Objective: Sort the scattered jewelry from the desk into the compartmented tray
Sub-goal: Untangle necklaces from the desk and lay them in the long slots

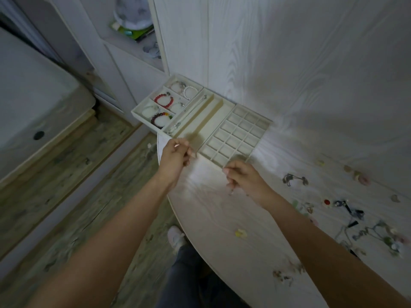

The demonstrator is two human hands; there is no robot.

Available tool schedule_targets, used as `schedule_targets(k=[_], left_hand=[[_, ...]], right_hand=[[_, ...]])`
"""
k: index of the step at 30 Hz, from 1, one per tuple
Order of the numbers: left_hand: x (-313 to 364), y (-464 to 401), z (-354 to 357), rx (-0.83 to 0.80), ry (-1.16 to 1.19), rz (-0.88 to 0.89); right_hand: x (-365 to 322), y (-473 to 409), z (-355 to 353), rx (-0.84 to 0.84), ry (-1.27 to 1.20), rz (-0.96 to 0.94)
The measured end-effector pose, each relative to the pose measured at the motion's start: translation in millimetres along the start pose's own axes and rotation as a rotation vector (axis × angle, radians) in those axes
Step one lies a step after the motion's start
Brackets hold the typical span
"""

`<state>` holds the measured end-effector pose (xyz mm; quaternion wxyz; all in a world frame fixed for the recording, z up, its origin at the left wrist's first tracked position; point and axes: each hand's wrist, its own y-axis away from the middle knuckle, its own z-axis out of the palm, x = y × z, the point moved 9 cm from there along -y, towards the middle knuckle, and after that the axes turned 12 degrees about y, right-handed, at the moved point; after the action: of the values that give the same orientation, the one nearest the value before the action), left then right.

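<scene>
Now both hands are held over the near edge of the cream tray (219, 108), which lies at the far left corner of the pale wooden desk (222, 214), against the wall. The left hand (175, 155) has its fingers curled and pinched together just beside the tray's near left corner; what it pinches is too small to see. The right hand (243, 177) is also curled, and something thin hangs from its fingers toward the desk, perhaps a fine chain, but it is blurred. The tray's left part holds bead bracelets: a red bracelet (163, 100), a dark bracelet (160, 120) nearer, and a white bracelet (190, 91) at the far end. A long narrow compartment beside them holds a thin necklace (189, 113). The grid of small square cells (239, 135) on the right side of the tray seems to hold nothing. More jewelry lies scattered on the right of the desk, among it a dark chain piece (294, 179), a small red round piece (327, 201), and a yellow piece (240, 233) nearer to the person.
</scene>
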<state>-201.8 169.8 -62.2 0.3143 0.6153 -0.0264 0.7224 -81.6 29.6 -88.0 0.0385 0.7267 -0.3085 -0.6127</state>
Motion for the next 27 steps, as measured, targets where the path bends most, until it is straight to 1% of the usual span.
schedule_targets(k=[3, 8, 13, 15, 17, 20, 24, 27], left_hand=[[27.5, -6.8, -4.6, 0.029, -0.057, 0.076], [59.3, -20.6, -14.5, 0.085, -0.06, 0.121], [79.3, -51.5, -23.7, 0.066, -0.087, 0.132], [87.9, -69.8, -27.3, 0.049, -0.129, 0.156], [96.5, -84.8, -28.7, 0.034, -0.194, 0.176], [110.3, -106.0, -26.6, -0.028, -0.253, 0.216], [123.2, -121.5, -24.7, -0.074, -0.296, 0.239], [135.4, -130.1, -27.3, -0.08, -0.302, 0.254]], right_hand=[[-10.0, -9.5, -10.9, 0.008, 0.071, 0.014], [-28.9, -27.2, -24.0, 0.029, 0.237, 0.025], [-49.0, -60.8, -30.6, 0.107, 0.059, 0.112], [-65.5, -78.2, -23.9, 0.082, -0.026, 0.105], [-83.5, -94.1, -11.4, 0.005, -0.081, 0.068], [-108.9, -120.0, 7.9, -0.049, -0.09, 0.015], [-119.6, -147.7, 21.9, 0.009, -0.101, 0.008], [-118.5, -165.1, 34.2, 0.008, -0.036, 0.041]])
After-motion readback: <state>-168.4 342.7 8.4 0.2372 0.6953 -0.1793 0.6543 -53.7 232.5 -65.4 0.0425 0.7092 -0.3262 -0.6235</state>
